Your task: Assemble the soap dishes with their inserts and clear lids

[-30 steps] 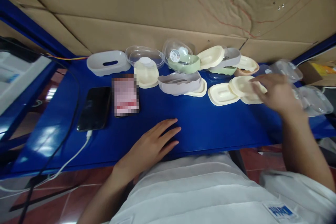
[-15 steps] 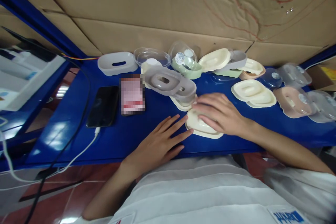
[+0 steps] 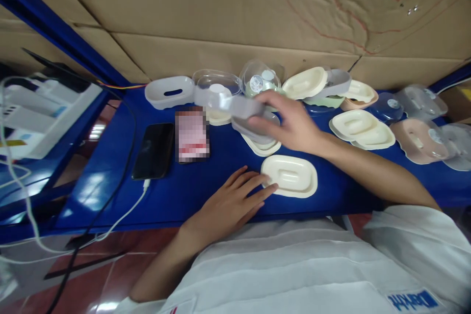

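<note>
A cream oval soap dish tray [image 3: 294,172] lies flat on the blue table near its front edge. The fingertips of my left hand [image 3: 235,198] rest on its left rim, fingers spread. Behind it, my right hand [image 3: 290,122] grips one end of a grey soap dish base [image 3: 243,107], which is smeared by motion. Under that base, another grey soap dish piece [image 3: 253,126] sits on a cream tray [image 3: 263,147]. Part of a further cream piece [image 3: 220,117] shows to the left.
A phone [image 3: 152,151] with a white cable and a pixelated device [image 3: 192,135] lie left. A grey base [image 3: 170,92], clear lids [image 3: 217,81] and several cream, green and pink dish parts [image 3: 362,130] line the back and right. Cardboard [image 3: 221,10] walls the back.
My right hand has left the cream tray, moved back and left, and taken hold of the grey base, now raised. My left hand stays at the tray's rim.
</note>
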Demonstrator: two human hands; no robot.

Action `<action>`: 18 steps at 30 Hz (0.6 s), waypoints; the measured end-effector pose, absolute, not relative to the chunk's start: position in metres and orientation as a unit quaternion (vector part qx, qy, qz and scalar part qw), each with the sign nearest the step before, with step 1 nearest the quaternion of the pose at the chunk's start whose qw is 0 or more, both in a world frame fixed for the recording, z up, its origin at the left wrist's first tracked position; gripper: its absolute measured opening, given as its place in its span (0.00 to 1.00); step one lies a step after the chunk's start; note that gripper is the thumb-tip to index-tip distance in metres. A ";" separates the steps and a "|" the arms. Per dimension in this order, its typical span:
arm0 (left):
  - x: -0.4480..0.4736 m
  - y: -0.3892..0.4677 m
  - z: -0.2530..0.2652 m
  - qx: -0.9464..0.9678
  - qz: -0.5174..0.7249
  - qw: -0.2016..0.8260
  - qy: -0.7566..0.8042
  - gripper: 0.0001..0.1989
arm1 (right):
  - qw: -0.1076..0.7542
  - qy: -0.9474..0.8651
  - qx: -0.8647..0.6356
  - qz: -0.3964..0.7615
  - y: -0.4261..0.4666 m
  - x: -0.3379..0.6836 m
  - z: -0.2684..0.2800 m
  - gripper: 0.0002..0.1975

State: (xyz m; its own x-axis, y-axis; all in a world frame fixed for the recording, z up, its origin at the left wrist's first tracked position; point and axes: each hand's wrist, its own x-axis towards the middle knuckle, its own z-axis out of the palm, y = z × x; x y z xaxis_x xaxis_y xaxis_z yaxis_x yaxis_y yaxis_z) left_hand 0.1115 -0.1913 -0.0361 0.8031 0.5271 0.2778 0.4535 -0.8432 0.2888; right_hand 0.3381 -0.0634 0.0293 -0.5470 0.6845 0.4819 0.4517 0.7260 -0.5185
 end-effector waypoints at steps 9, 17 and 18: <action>0.105 -0.195 -0.039 0.922 0.237 0.155 0.264 0.05 | 0.441 -0.506 -0.643 0.369 -0.182 0.486 -0.015 0.25; 0.104 -0.193 -0.044 0.888 0.256 0.161 0.346 0.13 | 0.216 -0.805 -0.542 0.113 -0.192 0.485 -0.037 0.31; 0.103 -0.194 -0.044 0.883 0.256 0.165 0.356 0.17 | 0.211 -0.821 -0.523 0.088 -0.192 0.483 -0.037 0.29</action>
State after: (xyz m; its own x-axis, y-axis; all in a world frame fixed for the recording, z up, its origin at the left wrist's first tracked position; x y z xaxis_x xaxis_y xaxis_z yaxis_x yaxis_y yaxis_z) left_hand 0.1034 -0.1939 -0.0443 0.6153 0.7139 0.3342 0.5456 -0.6917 0.4731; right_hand 0.4827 -0.1917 -0.0365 -0.3645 0.8955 0.2554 0.8212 0.4385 -0.3651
